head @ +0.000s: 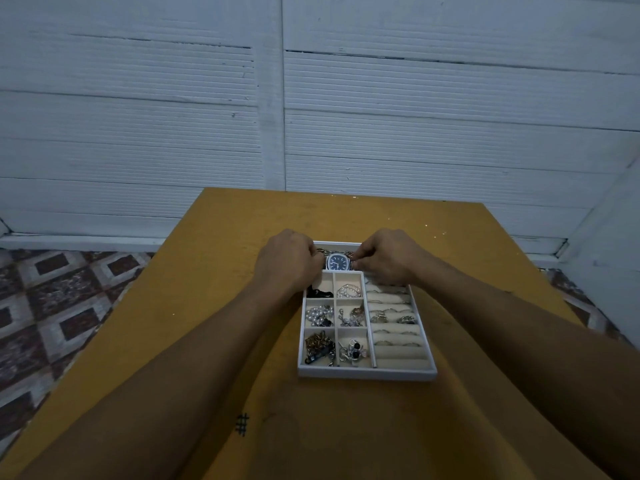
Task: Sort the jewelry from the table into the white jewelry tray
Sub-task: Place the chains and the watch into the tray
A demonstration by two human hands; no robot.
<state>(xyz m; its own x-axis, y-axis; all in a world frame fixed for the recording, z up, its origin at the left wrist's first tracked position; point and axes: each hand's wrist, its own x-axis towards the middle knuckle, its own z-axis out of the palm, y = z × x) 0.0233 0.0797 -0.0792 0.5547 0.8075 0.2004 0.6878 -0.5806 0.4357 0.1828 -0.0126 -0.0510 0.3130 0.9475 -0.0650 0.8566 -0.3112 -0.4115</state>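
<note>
The white jewelry tray (pixel 367 373) sits in the middle of the yellow table (pixel 207 271). Its small square compartments hold chains, pearls and earrings, and rings (pixel 389 317) sit in the ring rolls on the right. A blue-faced watch (pixel 338 262) lies in the long far compartment. My left hand (pixel 289 259) holds the watch's band at its left end with curled fingers. My right hand (pixel 386 256) pinches the band at its right end. Both hands hide most of the band.
A white plank wall (pixel 311 116) rises just behind the table's far edge. Patterned floor tiles (pixel 52 306) show on the left and right. My forearms stretch across the near half of the table on either side of the tray.
</note>
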